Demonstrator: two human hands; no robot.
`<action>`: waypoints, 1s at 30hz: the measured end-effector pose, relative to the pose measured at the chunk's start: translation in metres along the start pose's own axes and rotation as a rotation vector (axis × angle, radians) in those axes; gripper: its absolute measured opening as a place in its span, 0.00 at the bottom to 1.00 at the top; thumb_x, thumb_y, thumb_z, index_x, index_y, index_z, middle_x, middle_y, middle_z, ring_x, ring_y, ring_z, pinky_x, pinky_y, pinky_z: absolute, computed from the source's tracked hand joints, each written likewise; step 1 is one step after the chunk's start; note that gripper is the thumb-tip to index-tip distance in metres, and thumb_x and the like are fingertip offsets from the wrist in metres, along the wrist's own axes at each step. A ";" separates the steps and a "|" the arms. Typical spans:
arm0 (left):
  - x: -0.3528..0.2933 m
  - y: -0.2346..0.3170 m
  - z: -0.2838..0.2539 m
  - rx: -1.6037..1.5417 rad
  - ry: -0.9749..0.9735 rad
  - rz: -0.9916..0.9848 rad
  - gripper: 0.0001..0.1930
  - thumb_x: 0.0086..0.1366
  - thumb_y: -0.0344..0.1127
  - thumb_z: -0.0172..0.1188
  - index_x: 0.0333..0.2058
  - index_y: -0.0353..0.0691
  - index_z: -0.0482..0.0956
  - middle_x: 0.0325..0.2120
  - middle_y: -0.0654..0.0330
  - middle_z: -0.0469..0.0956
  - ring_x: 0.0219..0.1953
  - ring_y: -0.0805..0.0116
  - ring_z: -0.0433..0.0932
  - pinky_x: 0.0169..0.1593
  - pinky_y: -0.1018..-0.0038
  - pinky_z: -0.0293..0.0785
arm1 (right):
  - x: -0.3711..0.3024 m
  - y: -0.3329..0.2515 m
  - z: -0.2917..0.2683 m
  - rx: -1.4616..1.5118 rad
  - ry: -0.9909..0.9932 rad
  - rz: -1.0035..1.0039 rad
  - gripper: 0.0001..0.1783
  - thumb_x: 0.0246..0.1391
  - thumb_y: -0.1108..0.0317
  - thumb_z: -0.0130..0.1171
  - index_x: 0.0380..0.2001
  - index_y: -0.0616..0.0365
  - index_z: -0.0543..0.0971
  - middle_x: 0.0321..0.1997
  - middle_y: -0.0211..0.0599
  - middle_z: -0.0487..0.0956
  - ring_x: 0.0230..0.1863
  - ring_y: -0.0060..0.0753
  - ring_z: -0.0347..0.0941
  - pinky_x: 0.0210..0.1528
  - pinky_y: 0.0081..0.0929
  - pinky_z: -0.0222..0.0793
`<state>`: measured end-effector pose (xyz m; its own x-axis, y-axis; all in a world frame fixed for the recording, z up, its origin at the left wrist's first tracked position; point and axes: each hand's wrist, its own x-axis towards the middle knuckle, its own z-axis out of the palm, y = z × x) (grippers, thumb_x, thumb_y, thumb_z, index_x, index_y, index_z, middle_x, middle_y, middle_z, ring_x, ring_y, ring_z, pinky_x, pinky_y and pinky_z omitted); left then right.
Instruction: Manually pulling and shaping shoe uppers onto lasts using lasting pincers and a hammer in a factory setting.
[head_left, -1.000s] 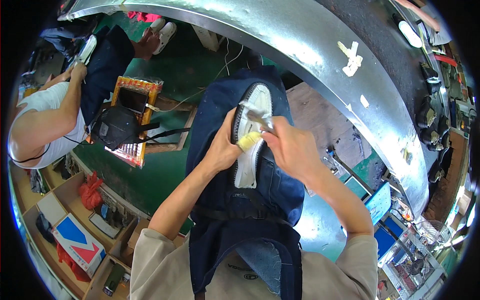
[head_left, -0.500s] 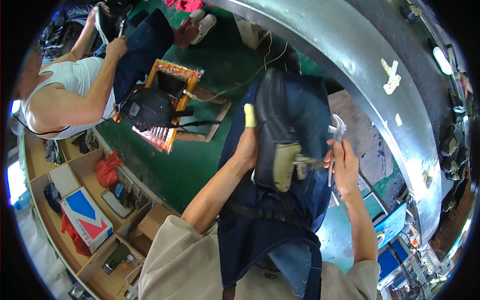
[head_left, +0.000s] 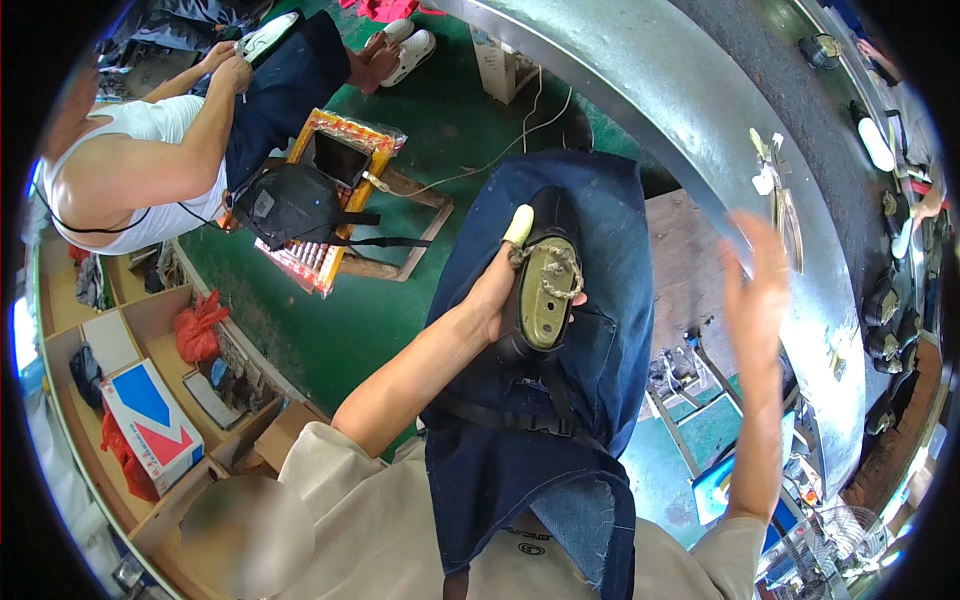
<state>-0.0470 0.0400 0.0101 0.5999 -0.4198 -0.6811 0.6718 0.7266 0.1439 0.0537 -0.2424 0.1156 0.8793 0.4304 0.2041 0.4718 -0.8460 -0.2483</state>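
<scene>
My left hand (head_left: 492, 296) grips a black shoe (head_left: 545, 290) from its left side, holding it on my lap over a dark blue apron (head_left: 600, 330). The shoe's opening faces up, showing an olive last with a piece of cord across it. A pale yellow cover sits on my left thumb (head_left: 518, 225). My right hand (head_left: 755, 290) is raised to the right with fingers spread, blurred and holding nothing. It is close to the rim of the curved metal bench (head_left: 690, 120), just below a small metal tool (head_left: 775, 190) lying there.
A co-worker in a white top (head_left: 140, 170) sits at the upper left, holding a white shoe (head_left: 265, 35). A black bag (head_left: 290, 205) rests on an orange-framed stand on the green floor. Shelves with a red, white and blue box (head_left: 150, 420) line the left. Dark shoes (head_left: 885, 310) lie at the right.
The shoe was turned over from sole-up to opening-up. My right hand, which held a metal tool at the shoe, has swung up to the right toward the bench and is now empty.
</scene>
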 end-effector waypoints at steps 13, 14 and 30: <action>0.005 -0.019 -0.006 -0.139 0.003 0.123 0.32 0.73 0.69 0.44 0.45 0.43 0.80 0.38 0.59 0.82 0.39 0.65 0.84 0.42 0.67 0.85 | -0.061 -0.154 0.100 0.824 0.129 -0.123 0.11 0.50 0.64 0.69 0.37 0.49 0.80 0.51 0.28 0.82 0.63 0.47 0.70 0.70 0.55 0.55; 0.009 -0.019 -0.013 -0.143 0.017 0.079 0.33 0.73 0.69 0.44 0.44 0.42 0.80 0.38 0.58 0.82 0.39 0.65 0.84 0.41 0.67 0.85 | -0.064 -0.160 0.099 0.853 0.137 -0.056 0.04 0.56 0.65 0.65 0.31 0.51 0.81 0.46 0.26 0.84 0.62 0.44 0.71 0.70 0.54 0.54; -0.009 0.006 0.096 0.797 -0.140 0.778 0.34 0.78 0.40 0.48 0.75 0.36 0.47 0.71 0.50 0.59 0.70 0.59 0.62 0.71 0.64 0.57 | -0.033 -0.062 0.021 1.245 -0.264 0.499 0.48 0.51 0.54 0.76 0.68 0.66 0.64 0.67 0.45 0.69 0.67 0.38 0.65 0.69 0.36 0.62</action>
<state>-0.0065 -0.0044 0.0856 0.9872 -0.0972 -0.1262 0.1490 0.2833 0.9474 -0.0035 -0.1974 0.1042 0.8920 0.3308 -0.3079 -0.2732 -0.1481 -0.9505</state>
